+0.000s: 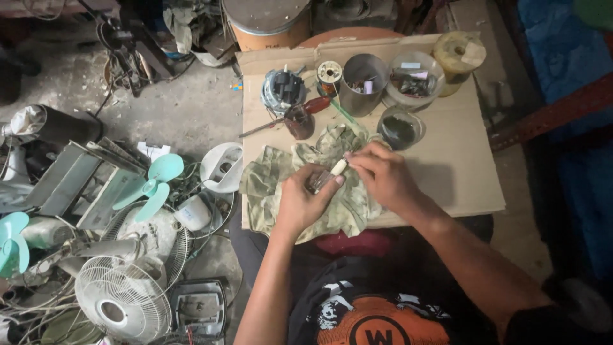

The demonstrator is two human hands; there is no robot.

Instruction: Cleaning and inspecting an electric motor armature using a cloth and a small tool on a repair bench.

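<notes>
Item: small dark part (pixel 317 181) with a pale cylindrical end (pixel 338 167), over the camouflage cloth (pixel 281 185) on my cardboard work surface (pixel 460 153).

My left hand (pixel 300 201): fingers curled shut around the dark part, thumb on top.

My right hand (pixel 380 176): fingertips pinched closed on the pale end.

Step in hand, as I judge it: working the pale end against the part, fitting or pulling; I cannot tell which.

Next move calls for: a steady left grip and a straight, small pull or twist from the right.

Nearby: fan motor (pixel 282 89), red-handled screwdriver (pixel 290 116), wire spool (pixel 329 75), metal tin (pixel 363 83), clear tub of bits (pixel 415 80), dark-filled pot (pixel 399 128). On the floor: fan blades (pixel 156 182), white grille (pixel 121 306).
</notes>
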